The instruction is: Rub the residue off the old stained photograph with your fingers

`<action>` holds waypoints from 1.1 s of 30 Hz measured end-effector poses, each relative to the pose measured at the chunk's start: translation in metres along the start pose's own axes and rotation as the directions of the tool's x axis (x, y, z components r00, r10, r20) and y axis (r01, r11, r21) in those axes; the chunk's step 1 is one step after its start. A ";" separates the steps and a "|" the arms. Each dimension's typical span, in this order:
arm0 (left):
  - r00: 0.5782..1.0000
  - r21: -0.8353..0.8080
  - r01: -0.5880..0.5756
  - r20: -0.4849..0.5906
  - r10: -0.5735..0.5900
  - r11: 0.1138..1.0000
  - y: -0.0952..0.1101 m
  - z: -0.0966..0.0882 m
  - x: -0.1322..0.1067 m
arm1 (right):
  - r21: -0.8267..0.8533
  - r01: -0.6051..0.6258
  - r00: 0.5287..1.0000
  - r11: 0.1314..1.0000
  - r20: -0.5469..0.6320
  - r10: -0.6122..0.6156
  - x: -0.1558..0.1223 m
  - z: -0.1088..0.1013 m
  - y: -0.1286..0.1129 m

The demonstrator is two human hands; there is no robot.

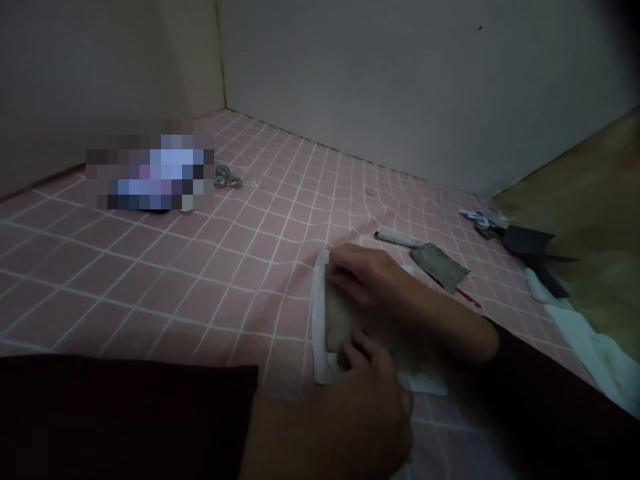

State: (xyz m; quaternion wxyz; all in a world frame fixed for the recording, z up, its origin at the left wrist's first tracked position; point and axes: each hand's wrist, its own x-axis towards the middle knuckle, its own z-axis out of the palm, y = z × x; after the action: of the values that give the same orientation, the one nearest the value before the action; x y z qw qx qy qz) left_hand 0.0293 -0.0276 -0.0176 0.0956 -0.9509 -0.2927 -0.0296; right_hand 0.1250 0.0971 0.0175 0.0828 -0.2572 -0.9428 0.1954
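The tablecloth [200, 280] is dusty pink, ruled in a grid of white lines. A white sheet [320, 320] lies under a greyish-brown flat piece [337, 313]. Beside them is a mottled grey scrap [440, 267] above a thin red stick [467, 297]. The sleeve [100, 413] is near-black, the wall [400, 87] pale grey.
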 end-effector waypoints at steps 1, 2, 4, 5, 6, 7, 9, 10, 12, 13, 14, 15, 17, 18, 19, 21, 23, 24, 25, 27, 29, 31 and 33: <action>0.999 -0.008 -0.029 0.015 0.029 1.000 0.000 0.000 0.000 | -0.001 0.004 1.000 1.000 -0.008 -0.004 0.001 -0.001 0.000; 0.997 -0.023 -0.067 0.023 0.068 0.997 -0.001 -0.001 0.000 | 0.014 0.015 0.999 1.000 0.033 -0.016 0.002 -0.001 0.000; 0.995 -0.057 -0.092 0.041 0.095 0.994 -0.003 -0.003 0.001 | 0.054 0.027 0.982 0.998 0.187 -0.037 0.003 -0.003 -0.004; 0.993 -0.070 -0.102 0.047 0.106 0.992 -0.003 -0.004 0.001 | 0.057 0.024 0.972 0.998 0.234 -0.037 0.004 -0.004 -0.005; 0.993 -0.070 -0.100 0.056 0.104 0.992 -0.004 -0.005 0.001 | 0.047 0.019 0.968 0.999 0.251 -0.030 0.005 -0.004 -0.006; 0.993 -0.062 -0.095 0.064 0.099 0.994 -0.005 -0.006 0.002 | 0.015 0.011 0.981 1.000 0.194 -0.014 0.006 -0.004 -0.006; 0.994 -0.040 -0.075 0.076 0.078 0.996 -0.005 -0.007 0.002 | -0.038 -0.006 0.999 0.999 0.054 0.009 0.007 -0.003 -0.005; 0.994 -0.034 -0.072 0.075 0.074 0.997 -0.005 -0.007 0.002 | -0.042 -0.010 1.000 0.999 0.021 0.011 0.007 -0.003 -0.005; 0.994 -0.033 -0.075 0.072 0.077 0.997 -0.005 -0.007 0.002 | 0.003 0.005 0.997 1.000 0.082 -0.006 0.003 -0.003 -0.007; 0.994 -0.036 -0.080 0.067 0.083 0.996 -0.004 -0.007 0.002 | 0.056 0.025 0.985 0.998 0.172 -0.034 0.001 -0.003 -0.009; 0.995 -0.037 -0.081 0.062 0.083 0.996 -0.004 -0.007 0.001 | 0.105 0.036 0.967 0.994 0.249 -0.062 -0.001 -0.004 -0.010; 0.995 -0.036 -0.082 0.056 0.084 0.996 -0.004 -0.006 0.001 | 0.116 0.034 0.961 0.993 0.269 -0.064 -0.002 -0.004 -0.011; 0.996 -0.024 -0.069 0.057 0.071 0.997 -0.004 -0.007 0.001 | 0.071 0.019 0.981 0.997 0.193 -0.033 -0.004 -0.004 -0.010; 0.996 -0.019 -0.068 0.058 0.069 0.998 -0.004 -0.007 0.001 | 0.029 0.007 0.993 1.000 0.119 -0.010 -0.004 -0.004 -0.009; 0.996 -0.018 -0.069 0.062 0.070 0.997 -0.004 -0.007 0.002 | 0.002 -0.001 0.998 1.000 0.066 0.001 -0.003 -0.003 -0.008; 0.994 -0.031 -0.080 0.070 0.082 0.996 -0.004 -0.008 0.002 | 0.038 0.022 0.995 0.999 0.097 -0.025 -0.003 -0.004 -0.008; 0.993 -0.059 -0.090 0.073 0.094 0.994 -0.004 -0.008 0.002 | 0.128 0.043 0.967 0.991 0.243 -0.073 -0.002 -0.006 -0.010; 0.993 -0.070 -0.089 0.071 0.094 0.994 -0.003 -0.008 0.001 | 0.153 0.041 0.954 0.987 0.286 -0.084 -0.002 -0.007 -0.011; 0.994 -0.075 -0.088 0.061 0.093 0.993 -0.003 -0.007 0.001 | 0.150 0.029 0.954 0.988 0.291 -0.073 -0.001 -0.008 -0.012; 0.997 -0.065 -0.071 0.032 0.073 0.995 -0.002 -0.005 0.000 | 0.086 -0.013 0.980 0.996 0.198 -0.005 0.000 -0.010 -0.012; 0.998 -0.054 -0.056 0.006 0.056 0.997 0.000 -0.001 -0.002 | 0.053 -0.023 0.991 0.998 0.132 0.016 0.002 -0.010 -0.014; 0.999 -0.044 -0.048 -0.003 0.048 0.998 0.002 0.003 -0.003 | 0.113 0.016 0.973 0.994 0.227 -0.042 0.002 -0.010 -0.016; 0.999 -0.039 -0.047 -0.026 0.046 0.998 0.003 0.006 -0.003 | 0.157 0.042 0.945 0.987 0.315 -0.090 0.001 -0.009 -0.019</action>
State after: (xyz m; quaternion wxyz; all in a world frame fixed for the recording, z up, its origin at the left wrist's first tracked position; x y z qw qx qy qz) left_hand 0.0282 -0.0309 -0.0246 0.0810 -0.9588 -0.2686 -0.0453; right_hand 0.1178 0.0855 0.0341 -0.0466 -0.1834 -0.9346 0.3011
